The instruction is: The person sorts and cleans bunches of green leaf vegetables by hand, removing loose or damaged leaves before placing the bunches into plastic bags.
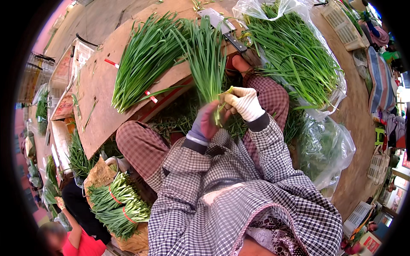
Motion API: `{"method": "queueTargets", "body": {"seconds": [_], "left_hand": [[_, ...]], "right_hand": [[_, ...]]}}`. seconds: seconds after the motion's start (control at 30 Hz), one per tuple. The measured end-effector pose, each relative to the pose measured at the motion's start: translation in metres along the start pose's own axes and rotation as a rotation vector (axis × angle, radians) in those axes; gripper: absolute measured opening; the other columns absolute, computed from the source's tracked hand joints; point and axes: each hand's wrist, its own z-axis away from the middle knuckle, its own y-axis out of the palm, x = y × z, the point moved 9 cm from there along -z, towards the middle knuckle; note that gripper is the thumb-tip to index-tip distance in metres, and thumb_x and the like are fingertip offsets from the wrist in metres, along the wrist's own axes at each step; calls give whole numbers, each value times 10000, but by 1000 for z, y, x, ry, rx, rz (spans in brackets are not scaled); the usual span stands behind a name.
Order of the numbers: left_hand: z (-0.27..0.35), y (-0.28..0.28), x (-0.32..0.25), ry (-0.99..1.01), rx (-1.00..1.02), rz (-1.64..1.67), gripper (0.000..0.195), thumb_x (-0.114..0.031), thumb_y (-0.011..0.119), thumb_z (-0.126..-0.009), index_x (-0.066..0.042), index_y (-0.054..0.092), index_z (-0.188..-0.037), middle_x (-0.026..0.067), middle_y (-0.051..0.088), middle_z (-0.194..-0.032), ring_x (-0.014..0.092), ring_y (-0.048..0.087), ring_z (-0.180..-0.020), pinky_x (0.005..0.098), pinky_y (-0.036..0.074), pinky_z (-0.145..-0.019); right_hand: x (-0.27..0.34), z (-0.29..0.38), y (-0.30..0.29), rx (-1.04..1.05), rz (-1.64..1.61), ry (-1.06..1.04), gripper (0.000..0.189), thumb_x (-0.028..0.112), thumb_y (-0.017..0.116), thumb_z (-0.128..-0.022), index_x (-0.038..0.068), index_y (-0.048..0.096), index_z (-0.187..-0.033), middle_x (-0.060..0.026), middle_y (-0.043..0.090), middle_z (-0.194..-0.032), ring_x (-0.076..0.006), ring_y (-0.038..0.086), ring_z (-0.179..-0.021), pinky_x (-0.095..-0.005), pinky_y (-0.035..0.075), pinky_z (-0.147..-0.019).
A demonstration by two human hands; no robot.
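My left hand, in a purple and reddish glove, is closed around the pale lower ends of a bunch of garlic chives. The bunch's green leaves fan away from me over the edge of a brown board. My right hand, in a white knit glove, pinches a thin yellowish-green stalk at the stem ends of the bunch. Its fingertips are close to my left hand and partly blurred. A larger heap of chives lies on the board to the left of the bunch.
A cleaver with a black handle lies at the far side. To the right, an open plastic bag holds loose chives. Tied bundles rest at lower left. Red-and-white strips lie on the board. A person is at lower left.
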Motion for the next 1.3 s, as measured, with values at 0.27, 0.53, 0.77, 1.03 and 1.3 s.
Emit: {"method": "queueTargets", "body": {"seconds": [0.27, 0.53, 0.77, 1.03, 1.3], "left_hand": [[-9, -17, 5, -37, -40, 135, 388, -306, 516, -948, -1, 543, -1187, 98, 650, -1024, 167, 656, -867, 350, 519, -875], [-4, 0, -22, 489, 25, -606, 349, -264, 378, -1005, -21, 494, -1227, 105, 591, -1175, 182, 578, -1058, 301, 461, -918], [4, 26, -10, 400, 369, -345, 268, -114, 446, -975, -20, 484, -1223, 79, 589, -1156, 170, 582, -1009, 319, 455, -926], [-15, -24, 5, 46, -154, -154, 310, -86, 541, -903, 24, 534, -1193, 102, 625, -1065, 208, 597, -1002, 335, 478, -888], [-12, -23, 2, -8, -191, 140, 311, -129, 589, -892, 63, 555, -1135, 87, 658, -922, 154, 655, -805, 328, 518, -898]], "right_hand": [[13, -5, -65, -217, 851, -244, 418, 415, 764, -676, 16, 644, -705, -123, 609, -611, -228, 592, -546, -342, 486, -551], [-1, 2, 23, 6, 1019, -375, 344, 355, 727, -681, 41, 589, -662, -131, 583, -599, -288, 595, -543, -385, 482, -523], [-33, -8, -6, -48, 796, -329, 228, 257, 661, -712, 36, 614, -683, -153, 606, -621, -317, 603, -565, -393, 476, -544], [-29, 16, -4, -62, 380, -223, 191, 139, 726, -722, -31, 655, -773, -73, 638, -643, -100, 582, -598, -270, 479, -569], [19, 38, -114, -402, -117, -233, 197, 165, 715, -780, -14, 653, -728, -17, 561, -549, -63, 457, -436, -224, 339, -415]]}}
